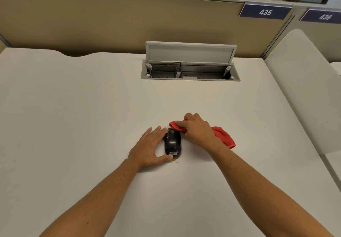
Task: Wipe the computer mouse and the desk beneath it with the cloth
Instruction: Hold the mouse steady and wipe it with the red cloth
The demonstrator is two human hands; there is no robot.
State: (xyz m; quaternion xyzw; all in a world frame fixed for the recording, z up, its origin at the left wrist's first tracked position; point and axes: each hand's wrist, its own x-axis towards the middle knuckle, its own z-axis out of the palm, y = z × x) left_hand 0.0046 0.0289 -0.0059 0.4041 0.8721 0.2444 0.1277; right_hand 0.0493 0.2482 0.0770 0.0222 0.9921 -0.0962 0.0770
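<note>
A black computer mouse (172, 142) lies on the white desk (92, 107), with small brown crumbs on the desk at its near end. My left hand (149, 148) holds the mouse from its left side, fingers at its far end and thumb at its near end. My right hand (197, 131) grips a red cloth (223, 137) just right of the mouse. One bunched end of the cloth sticks out beside the mouse's far right corner, and the rest trails out behind my wrist.
An open cable box (190, 70) with its lid raised sits in the desk at the back. A tan partition (92, 21) runs behind it, with number plates 435 (265, 12) and 436 at the right. A white divider panel (304, 89) bounds the desk's right side.
</note>
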